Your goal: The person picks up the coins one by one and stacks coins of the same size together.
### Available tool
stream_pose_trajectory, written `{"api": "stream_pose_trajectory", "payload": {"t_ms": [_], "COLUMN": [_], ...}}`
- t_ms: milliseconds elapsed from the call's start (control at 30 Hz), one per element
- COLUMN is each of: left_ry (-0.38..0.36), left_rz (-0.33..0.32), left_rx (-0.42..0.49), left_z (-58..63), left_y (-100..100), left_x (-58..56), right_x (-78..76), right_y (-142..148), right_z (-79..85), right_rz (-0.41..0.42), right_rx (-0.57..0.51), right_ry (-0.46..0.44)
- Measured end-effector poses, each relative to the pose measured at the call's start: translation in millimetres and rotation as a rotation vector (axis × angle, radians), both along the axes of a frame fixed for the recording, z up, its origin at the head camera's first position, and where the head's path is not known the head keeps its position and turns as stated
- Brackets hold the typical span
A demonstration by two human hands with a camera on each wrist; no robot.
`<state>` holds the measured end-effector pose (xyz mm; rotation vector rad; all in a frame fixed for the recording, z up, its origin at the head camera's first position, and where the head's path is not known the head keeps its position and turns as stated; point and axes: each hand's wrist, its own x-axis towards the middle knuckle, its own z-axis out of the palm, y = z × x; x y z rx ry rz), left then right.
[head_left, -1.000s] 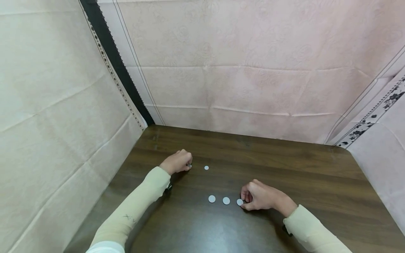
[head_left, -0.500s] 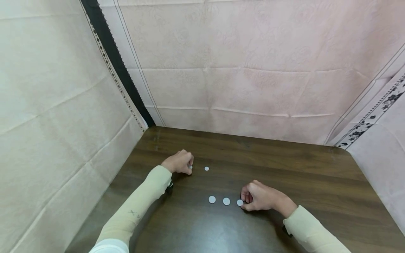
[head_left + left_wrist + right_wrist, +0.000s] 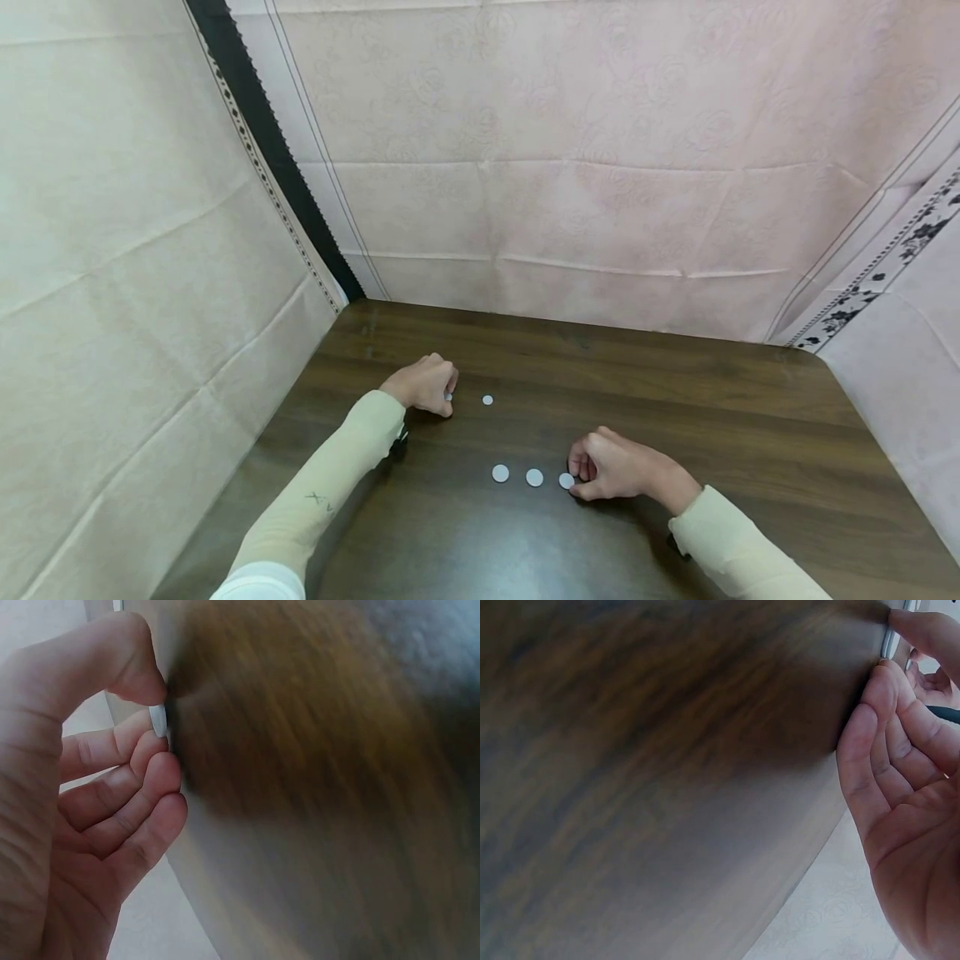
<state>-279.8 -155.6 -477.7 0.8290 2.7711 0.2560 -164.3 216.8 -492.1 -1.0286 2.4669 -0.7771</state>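
Note:
Low over the far left of the table, my left hand (image 3: 425, 386) pinches a small white disc (image 3: 157, 720) by its edges, thumb on one side and fingertips on the other. A second small disc (image 3: 487, 400) lies flat just right of that hand. Nearer to me, a larger white disc (image 3: 500, 473) and another like it (image 3: 534, 477) lie in a row. At the row's right end, the thumb and fingertips of my right hand (image 3: 618, 467) are around a third disc (image 3: 566, 481), pinching its edges. The right wrist view shows this disc (image 3: 887, 641) edge-on.
The dark wood-grain table (image 3: 450, 533) has a rounded far right corner. Pale cloth (image 3: 570, 208) hangs behind its far edge, with more cloth (image 3: 150, 292) on the left. A dark strip (image 3: 285, 158) runs down the left corner.
The thumb of my left hand has shifted slightly toward me beside its disc. My right hand and the discs on the table stay where they were.

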Motion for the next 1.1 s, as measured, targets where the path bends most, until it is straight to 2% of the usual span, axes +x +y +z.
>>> {"api": "stream_pose_trajectory", "payload": {"t_ms": [467,667,1100], "left_ry": [0.010,-0.001,0.007], "left_rz": [-0.025,-0.027,-0.092], "left_rx": [0.011,0.005,0.073], "left_z": [-0.3,3.1,6.8], "left_y": [-3.1,-0.9,7.4], "left_x": [7.8,18.8,46.6], "right_x": [-0.3,-0.6,-0.3], "right_y": [-1.2,-1.2,0.0], "right_z": [1.2,0.8,2.1], "right_rz": [0.005,0.012,-0.003], "right_rx": [-0.003,-0.003,0.000], "right_ry": [-0.005,-0.001,-0.026]}}
